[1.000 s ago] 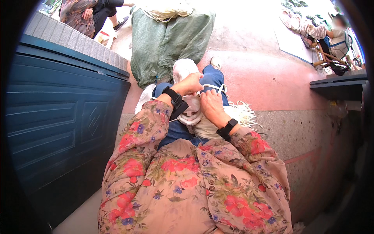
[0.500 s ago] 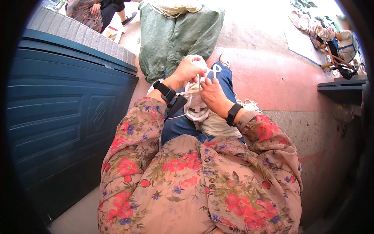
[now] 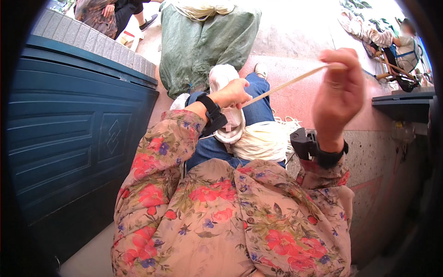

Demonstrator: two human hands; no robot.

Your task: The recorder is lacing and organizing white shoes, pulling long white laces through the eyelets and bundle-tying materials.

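A white shoe (image 3: 223, 76) lies lengthwise over my blue-jeaned lap, one rounded end pointing away from me. My left hand (image 3: 234, 93) is closed over its middle, hiding much of the lacing; exactly what the fingertips pinch is hidden. From beside those fingers a pale flat shoelace (image 3: 288, 85) runs taut, up and to the right. Its other end is pinched in my right hand (image 3: 339, 87), which is raised well off to the right and slightly blurred. A thick bundle of cream shoelaces (image 3: 260, 142) rests on my lap, right of the shoe.
Beyond my knees stands a big green woven sack (image 3: 207, 44) with more cream laces (image 3: 203, 9) on top. A dark blue panelled door (image 3: 83, 120) borders my left. One person (image 3: 104, 16) sits at the far left, another (image 3: 397, 44) at the far right near a dark ledge (image 3: 401, 106).
My right hand has moved from the shoe up and out to the right, stretching the lace. The loop seen by my fingers is gone. My left hand has shifted slightly down the shoe.
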